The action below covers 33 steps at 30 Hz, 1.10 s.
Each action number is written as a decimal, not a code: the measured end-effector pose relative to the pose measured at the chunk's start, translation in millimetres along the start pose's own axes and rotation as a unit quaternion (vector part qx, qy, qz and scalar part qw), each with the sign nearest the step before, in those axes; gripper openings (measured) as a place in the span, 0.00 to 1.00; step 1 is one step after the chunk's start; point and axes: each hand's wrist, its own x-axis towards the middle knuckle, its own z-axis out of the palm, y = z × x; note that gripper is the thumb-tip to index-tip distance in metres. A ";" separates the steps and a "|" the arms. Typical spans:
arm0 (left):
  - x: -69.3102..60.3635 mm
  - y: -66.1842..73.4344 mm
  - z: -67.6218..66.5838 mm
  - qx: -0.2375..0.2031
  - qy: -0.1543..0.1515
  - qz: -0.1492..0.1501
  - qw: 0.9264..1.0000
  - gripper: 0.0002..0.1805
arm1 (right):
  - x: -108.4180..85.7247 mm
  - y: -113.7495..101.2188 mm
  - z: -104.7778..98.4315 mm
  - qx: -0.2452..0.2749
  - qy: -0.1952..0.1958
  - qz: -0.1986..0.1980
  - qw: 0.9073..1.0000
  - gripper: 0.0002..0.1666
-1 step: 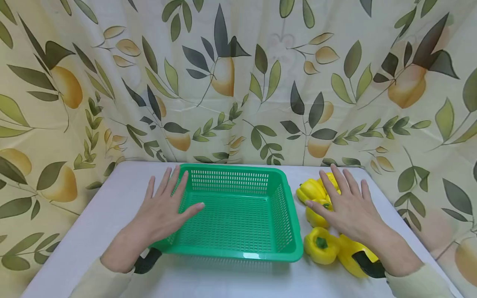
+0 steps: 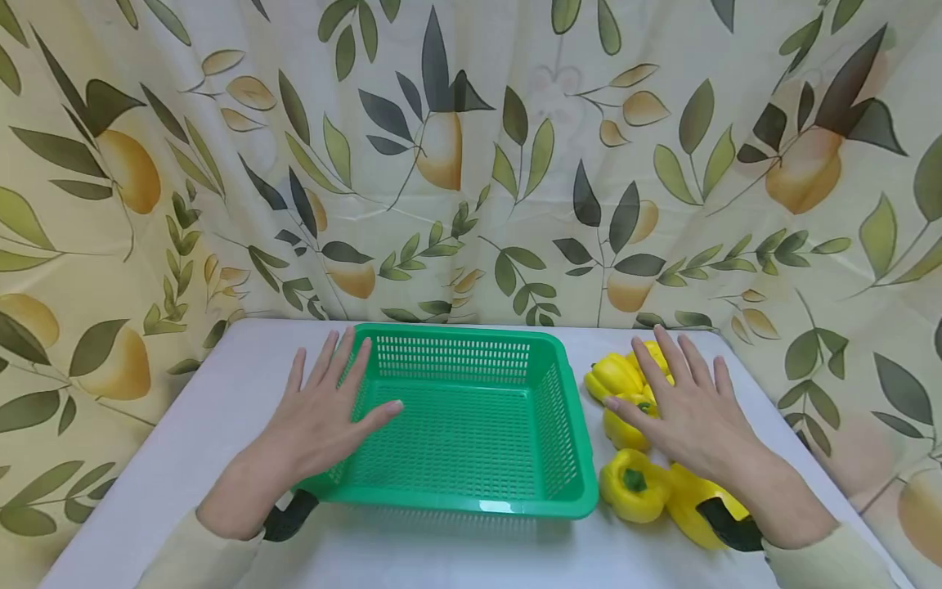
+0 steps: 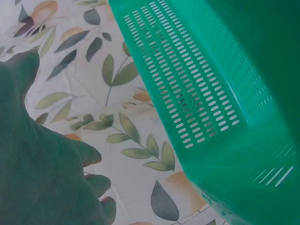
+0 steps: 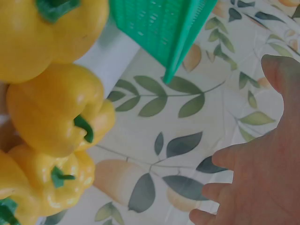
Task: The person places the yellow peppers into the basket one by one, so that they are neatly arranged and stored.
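My left hand (image 2: 316,421) is held with fingers spread over the left side of a green plastic basket (image 2: 471,509), and nothing is in its grasp. In the left wrist view the slotted wall of the basket (image 3: 187,93) stands beside that hand. On the right, my right hand (image 2: 692,417) hovers with straight, spread fingers above several yellow bell peppers (image 2: 634,486), holding none. The right wrist view shows peppers (image 4: 56,108) with green stems, apart from the fingers. Part of the group is hidden beneath the hand and forearm.
A white tabletop (image 2: 184,458) carries the basket and the peppers, which lie along the basket's right side. Behind the table's far edge hangs a curtain (image 2: 486,164) printed with leaves and fruit. Dark bands (image 2: 290,515) circle both wrists.
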 end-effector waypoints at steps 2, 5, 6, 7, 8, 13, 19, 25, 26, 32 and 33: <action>0.3 -0.8 -0.3 0.000 0.002 0.002 1.000 0.53 | -0.3 1.5 -0.3 0.000 0.001 0.000 1.000 0.57; 1.0 -2.2 -1.3 0.000 0.005 0.005 1.000 0.53 | -0.8 4.6 -0.8 0.001 0.000 0.000 1.000 0.57; 1.2 -2.7 -1.6 0.000 0.007 0.006 1.000 0.53 | -0.8 5.3 -0.8 0.003 0.001 -0.001 1.000 0.56; 1.1 -3.2 -1.7 0.001 0.007 0.006 1.000 0.53 | -0.9 5.7 -0.7 0.004 0.000 -0.002 1.000 0.56; 1.0 -3.9 -1.9 0.001 0.007 0.006 1.000 0.53 | -0.8 5.9 -0.4 0.005 -0.001 -0.004 1.000 0.56; -0.9 -6.6 -1.6 0.005 0.006 0.006 1.000 0.53 | 1.2 6.5 2.4 0.011 -0.005 -0.008 1.000 0.56; -2.2 -7.8 -0.1 0.005 0.011 0.016 1.000 0.53 | 5.9 7.2 5.4 0.009 -0.008 -0.012 1.000 0.54; -2.4 -10.3 1.6 0.008 0.011 0.014 1.000 0.53 | 11.3 6.1 7.9 0.015 -0.017 -0.016 1.000 0.50; -2.5 -11.0 2.0 0.008 0.011 0.014 1.000 0.53 | 12.4 5.9 8.5 0.019 -0.023 -0.012 0.999 0.49; -4.0 -19.8 5.4 -0.006 0.004 0.022 1.000 0.53 | 20.8 6.8 15.6 0.046 -0.061 0.008 0.997 0.40; -4.6 -22.2 6.4 -0.008 0.003 0.022 1.000 0.53 | 21.9 7.5 17.4 0.050 -0.066 0.011 0.996 0.39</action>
